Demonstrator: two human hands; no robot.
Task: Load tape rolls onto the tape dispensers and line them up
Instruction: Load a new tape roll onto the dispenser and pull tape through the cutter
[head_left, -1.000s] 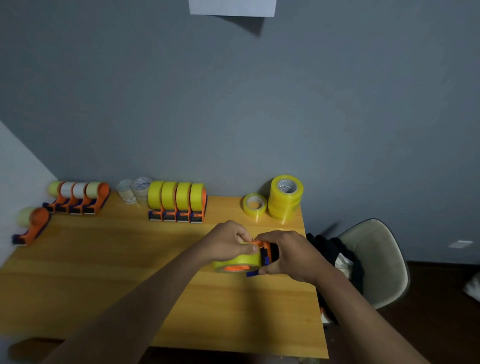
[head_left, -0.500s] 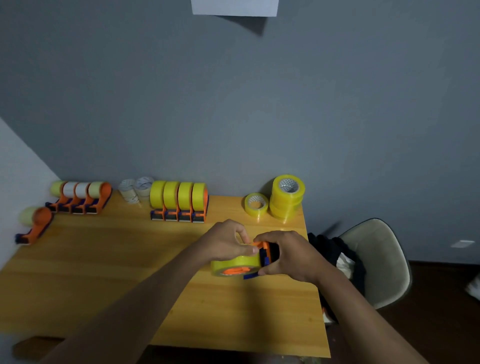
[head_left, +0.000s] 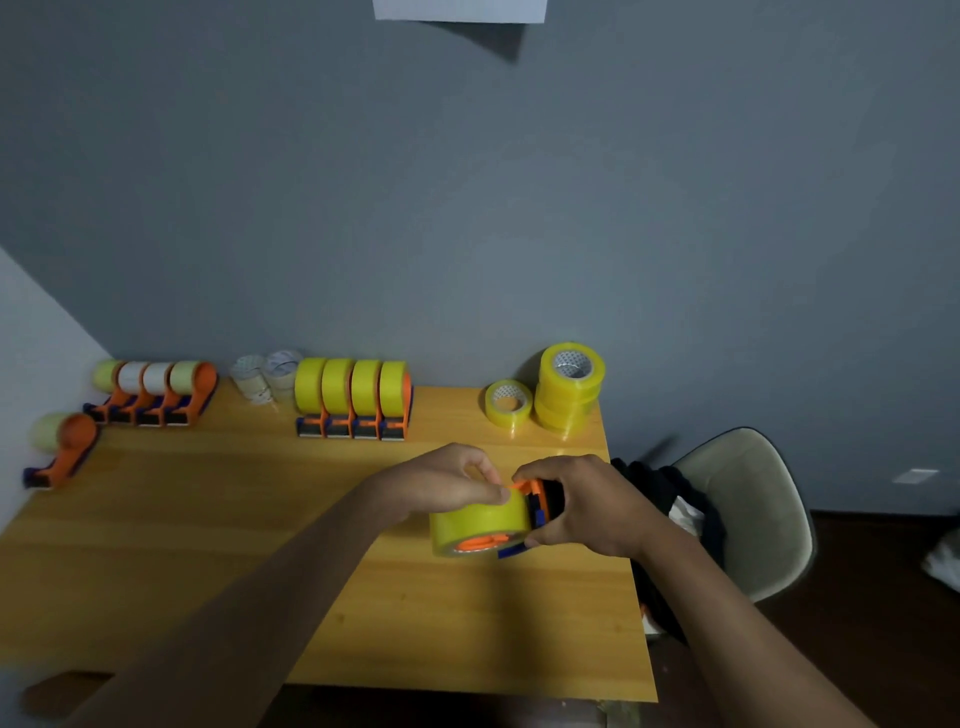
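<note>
Head cam's got both hands on one orange dispenser (head_left: 537, 493) above the table (head_left: 208, 545): left hand (head_left: 441, 480) pinching the tape end on the yellow roll (head_left: 478, 519), right hand (head_left: 587, 506) gripping the frame. Four loaded yellow dispensers (head_left: 353, 397) lined up by the wall, spare rolls (head_left: 569, 387) to their right.

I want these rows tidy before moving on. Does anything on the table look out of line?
Yes: one orange tape dispenser with a pale roll sits alone near the wooden table's left edge, angled and apart from the row of four pale-roll dispensers behind it.
</note>
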